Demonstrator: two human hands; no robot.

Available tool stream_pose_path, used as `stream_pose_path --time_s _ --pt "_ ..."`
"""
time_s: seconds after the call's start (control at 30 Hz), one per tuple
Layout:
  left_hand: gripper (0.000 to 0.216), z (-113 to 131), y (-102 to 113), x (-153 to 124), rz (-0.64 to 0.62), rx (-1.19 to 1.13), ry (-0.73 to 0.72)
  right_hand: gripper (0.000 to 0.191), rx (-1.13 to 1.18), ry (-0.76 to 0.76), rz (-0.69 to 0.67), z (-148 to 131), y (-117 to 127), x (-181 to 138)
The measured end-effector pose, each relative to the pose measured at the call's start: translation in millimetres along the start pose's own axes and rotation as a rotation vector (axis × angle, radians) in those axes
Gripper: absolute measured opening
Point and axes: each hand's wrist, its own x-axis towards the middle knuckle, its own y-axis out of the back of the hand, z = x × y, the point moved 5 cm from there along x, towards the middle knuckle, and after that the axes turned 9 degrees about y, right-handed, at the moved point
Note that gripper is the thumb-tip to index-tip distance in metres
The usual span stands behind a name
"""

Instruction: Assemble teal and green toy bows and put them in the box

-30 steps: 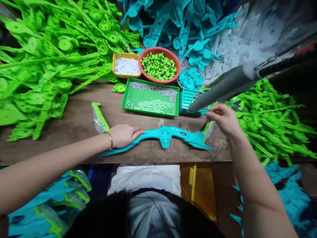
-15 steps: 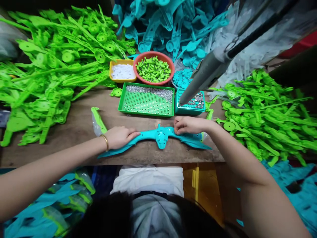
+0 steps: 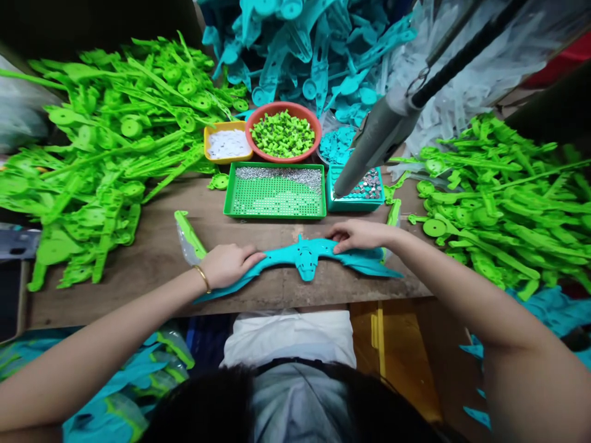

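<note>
A teal plastic bow-shaped toy part [image 3: 300,258] lies across the wooden bench [image 3: 148,258] in front of me. My left hand [image 3: 228,264], with a gold bangle at the wrist, presses down on its left limb with curled fingers. My right hand [image 3: 357,235] rests on the part just right of its centre, fingertips pinched together on its surface. A grey hanging power screwdriver [image 3: 373,144] points down at the small teal tray [image 3: 357,194] of metal bits behind my right hand.
A green tray [image 3: 277,191] of small screws, a yellow tub [image 3: 227,143], and a red bowl [image 3: 282,132] of green pieces stand behind the part. Heaps of green parts [image 3: 106,141] lie left and right [image 3: 498,184], teal ones [image 3: 314,49] at the back. A bagged green piece [image 3: 188,234] lies left.
My right hand came from beside the teal tray down onto the teal part near its centre, and it has stayed there. The view shifted a little; my left hand has not moved.
</note>
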Motion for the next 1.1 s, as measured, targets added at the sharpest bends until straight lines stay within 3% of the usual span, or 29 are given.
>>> stream_pose_path --time_s 0.1,0.17,0.37,0.53,0.63,0.83,1.1 --pt "0.063 0.6 -2.6 -3.0 0.011 0.046 0.009 0.041 -0.061 -0.006 -0.098 -0.4 0.4 3.9" --pt "0.065 2.3 -3.2 -5.0 0.013 0.063 0.003 0.041 -0.024 -0.001 -0.083 0.3 1.1 4.4" --pt "0.064 6.0 0.1 -8.5 0.034 0.084 0.028 0.035 -0.012 -0.004 0.069 -4.5 -8.5 -5.5" --pt "0.062 5.9 0.1 -6.6 0.035 0.043 0.008 0.046 -0.149 0.17 0.341 -33.1 -27.6 -8.3" --pt "0.06 6.1 -0.8 -6.8 0.055 0.053 0.016 0.045 -0.244 0.165 0.44 -37.9 -39.3 -6.6" --pt "0.059 10.9 2.9 -13.0 0.078 0.1 0.024 0.047 -0.229 0.145 0.365 -31.1 -46.6 -4.9" --pt "0.059 14.9 4.6 -13.9 0.067 0.003 0.029 0.044 -0.234 0.105 0.419 -25.8 -45.4 -12.4"
